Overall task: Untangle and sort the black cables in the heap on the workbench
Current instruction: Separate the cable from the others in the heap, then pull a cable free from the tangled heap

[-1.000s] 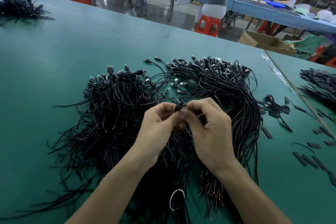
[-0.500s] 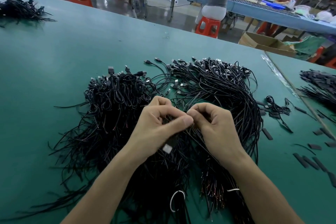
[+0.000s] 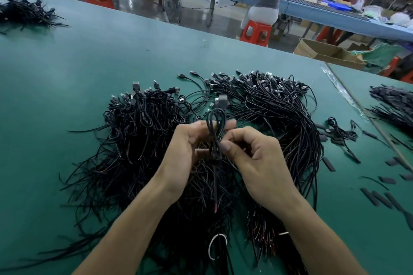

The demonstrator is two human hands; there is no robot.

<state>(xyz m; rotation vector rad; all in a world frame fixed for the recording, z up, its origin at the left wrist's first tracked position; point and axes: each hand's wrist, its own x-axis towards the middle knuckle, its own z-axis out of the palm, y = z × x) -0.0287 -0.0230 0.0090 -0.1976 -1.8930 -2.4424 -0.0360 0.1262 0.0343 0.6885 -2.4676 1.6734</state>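
Note:
A big heap of black cables point(image 3: 143, 140) covers the middle of the green workbench point(image 3: 67, 62), with a straighter bundle point(image 3: 279, 114) lying on its right side. Above the heap my left hand point(image 3: 187, 152) and my right hand point(image 3: 257, 158) hold one looped black cable point(image 3: 215, 127) upright between them. Its USB plug point(image 3: 222, 98) points up and its bare end hangs down. My left fingers lie behind the loop and my right thumb and finger pinch it at the middle.
A second cable pile point(image 3: 24, 13) lies at the far left and a third pile point(image 3: 395, 107) at the right edge. Short black sleeve pieces point(image 3: 380, 196) are scattered on the right. White ties point(image 3: 215, 250) lie near me. Two people work at the blue bench point(image 3: 312, 13) behind.
Both hands have lifted one cable out of the heap. It now stands as a folded loop with the plug on top; before, the plug hung below my left hand.

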